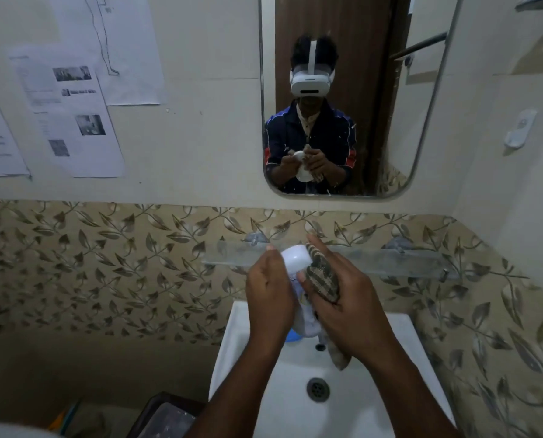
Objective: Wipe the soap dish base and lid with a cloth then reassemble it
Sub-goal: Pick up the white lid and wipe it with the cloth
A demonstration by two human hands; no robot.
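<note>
Above the white sink, my left hand [271, 294] grips a white oval soap dish part [295, 259], held on edge; I cannot tell whether it is the base or the lid. My right hand [342, 306] holds a striped brown cloth [322, 276] and presses it against the part's right face. The cloth's lower end hangs below my right palm. A blue piece [291, 336] peeks out under my left hand at the sink's back rim. The mirror shows the same hold from the front.
The white sink [248, 352] with its drain [318, 389] lies under my hands. A glass shelf [390, 259] runs along the leaf-patterned tiles behind them. A mirror [421, 90] hangs above, papers are taped to the wall at left, and a dark box [165, 415] sits left of the sink.
</note>
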